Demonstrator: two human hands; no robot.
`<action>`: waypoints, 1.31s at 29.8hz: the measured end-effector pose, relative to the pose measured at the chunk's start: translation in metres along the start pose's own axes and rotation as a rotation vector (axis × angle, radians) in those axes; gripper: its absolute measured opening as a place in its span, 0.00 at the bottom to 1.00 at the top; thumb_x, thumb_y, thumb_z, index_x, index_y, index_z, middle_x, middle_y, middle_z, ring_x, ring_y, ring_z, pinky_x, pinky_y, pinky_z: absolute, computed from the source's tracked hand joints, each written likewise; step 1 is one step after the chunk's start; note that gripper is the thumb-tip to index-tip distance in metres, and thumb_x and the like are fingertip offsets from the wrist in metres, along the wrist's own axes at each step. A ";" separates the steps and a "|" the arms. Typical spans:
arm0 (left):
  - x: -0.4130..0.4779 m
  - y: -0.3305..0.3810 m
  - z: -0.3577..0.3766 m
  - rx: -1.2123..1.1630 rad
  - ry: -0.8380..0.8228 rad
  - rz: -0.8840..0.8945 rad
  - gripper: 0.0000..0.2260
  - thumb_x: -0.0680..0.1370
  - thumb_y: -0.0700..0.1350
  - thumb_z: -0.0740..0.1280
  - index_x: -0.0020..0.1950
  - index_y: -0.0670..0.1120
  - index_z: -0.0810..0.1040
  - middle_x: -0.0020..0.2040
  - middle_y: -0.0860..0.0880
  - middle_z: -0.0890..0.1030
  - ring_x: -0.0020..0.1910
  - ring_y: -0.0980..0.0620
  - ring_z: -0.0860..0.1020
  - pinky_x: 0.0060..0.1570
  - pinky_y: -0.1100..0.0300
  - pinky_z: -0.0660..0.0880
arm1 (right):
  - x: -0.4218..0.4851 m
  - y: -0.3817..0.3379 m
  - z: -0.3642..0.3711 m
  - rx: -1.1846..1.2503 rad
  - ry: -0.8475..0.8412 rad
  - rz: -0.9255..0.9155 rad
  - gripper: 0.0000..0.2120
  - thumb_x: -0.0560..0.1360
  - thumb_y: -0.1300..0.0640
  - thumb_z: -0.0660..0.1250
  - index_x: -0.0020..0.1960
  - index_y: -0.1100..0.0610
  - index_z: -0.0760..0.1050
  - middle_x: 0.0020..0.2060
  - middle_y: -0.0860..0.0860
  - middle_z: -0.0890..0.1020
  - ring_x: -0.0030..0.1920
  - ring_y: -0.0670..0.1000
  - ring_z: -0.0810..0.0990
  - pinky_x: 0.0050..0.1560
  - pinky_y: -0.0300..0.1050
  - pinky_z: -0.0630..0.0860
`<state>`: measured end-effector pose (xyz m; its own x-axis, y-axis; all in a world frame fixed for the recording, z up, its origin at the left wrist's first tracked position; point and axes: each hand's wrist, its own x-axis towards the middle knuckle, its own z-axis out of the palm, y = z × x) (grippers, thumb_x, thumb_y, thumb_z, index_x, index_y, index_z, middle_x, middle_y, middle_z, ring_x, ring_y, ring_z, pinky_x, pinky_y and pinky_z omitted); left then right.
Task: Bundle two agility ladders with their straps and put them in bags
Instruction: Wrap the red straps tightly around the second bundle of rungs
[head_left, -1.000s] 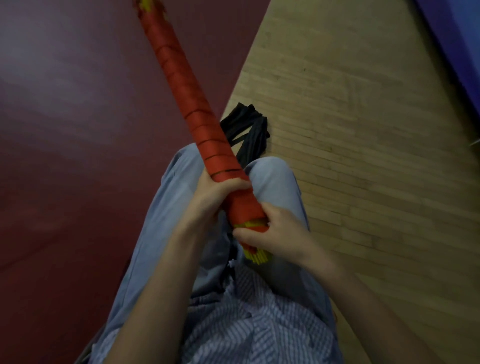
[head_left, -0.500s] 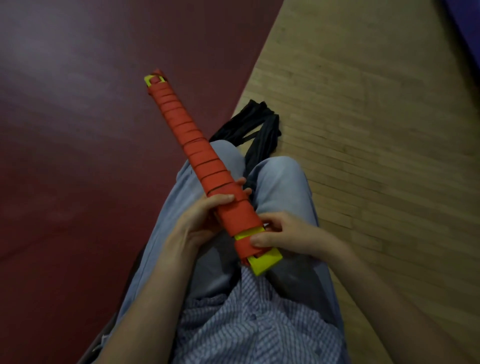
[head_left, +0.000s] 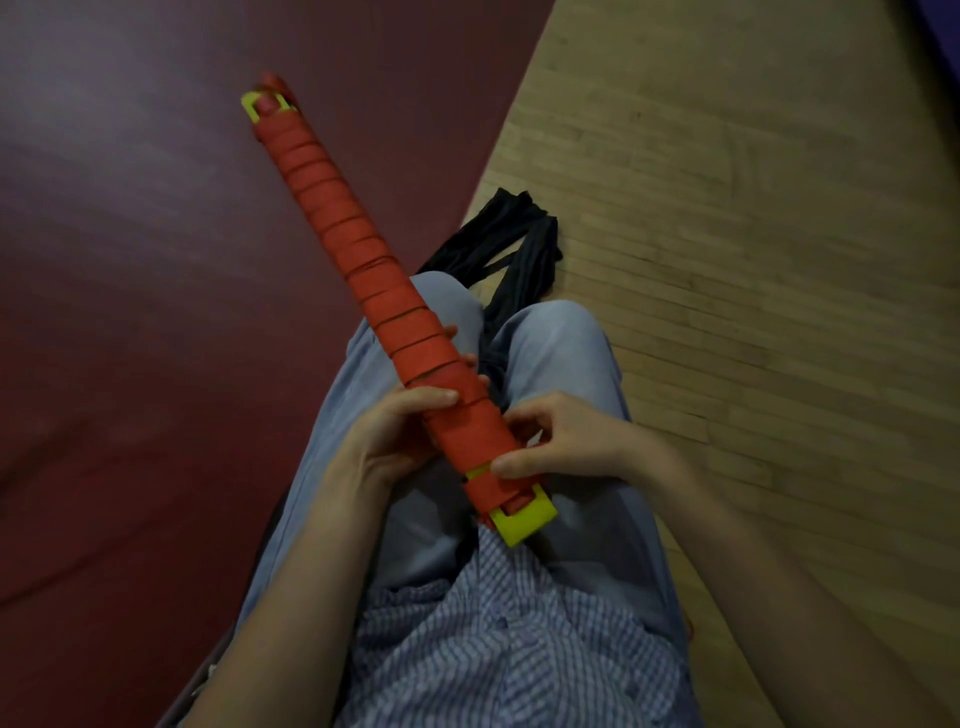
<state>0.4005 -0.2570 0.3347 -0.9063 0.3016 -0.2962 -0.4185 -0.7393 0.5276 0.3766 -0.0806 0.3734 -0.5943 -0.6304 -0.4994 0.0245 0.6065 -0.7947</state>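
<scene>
ladder bundle (head_left: 363, 270) slants forward over the lap, wound in its red strap (head_left: 470, 431); left hand (head_left: 384, 441) curls round it; right hand (head_left: 566, 441), just beside, pinches the strap's near end; if that pinch slips, the coils may loosen and the yellow rungs (head_left: 524, 519) slide out

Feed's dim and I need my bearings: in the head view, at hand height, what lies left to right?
Dark red floor → left hand → red-strapped ladder bundle → right hand → wooden floor.
</scene>
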 end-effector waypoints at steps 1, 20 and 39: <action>0.000 -0.001 -0.001 0.011 -0.008 0.002 0.45 0.44 0.41 0.83 0.59 0.51 0.72 0.43 0.50 0.84 0.41 0.52 0.83 0.37 0.53 0.80 | 0.001 0.000 0.000 0.025 -0.029 0.012 0.09 0.70 0.54 0.72 0.49 0.48 0.75 0.41 0.41 0.80 0.40 0.36 0.78 0.44 0.34 0.74; 0.010 -0.018 0.043 0.216 0.603 -0.024 0.06 0.71 0.40 0.69 0.45 0.41 0.76 0.31 0.48 0.78 0.28 0.54 0.77 0.28 0.62 0.76 | -0.030 -0.024 0.005 -0.383 0.205 -0.054 0.15 0.71 0.43 0.67 0.48 0.54 0.74 0.39 0.49 0.79 0.40 0.49 0.78 0.42 0.45 0.73; 0.013 -0.005 0.044 0.463 0.434 0.037 0.16 0.71 0.33 0.69 0.57 0.41 0.72 0.41 0.45 0.79 0.34 0.53 0.81 0.36 0.58 0.80 | -0.023 -0.030 0.021 -0.470 0.525 -0.028 0.26 0.70 0.40 0.66 0.59 0.50 0.59 0.42 0.45 0.72 0.42 0.51 0.77 0.39 0.41 0.69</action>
<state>0.3882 -0.2223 0.3632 -0.8546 -0.0622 -0.5155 -0.4579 -0.3781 0.8046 0.4064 -0.0940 0.4019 -0.9021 -0.4031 -0.1542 -0.2759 0.8133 -0.5122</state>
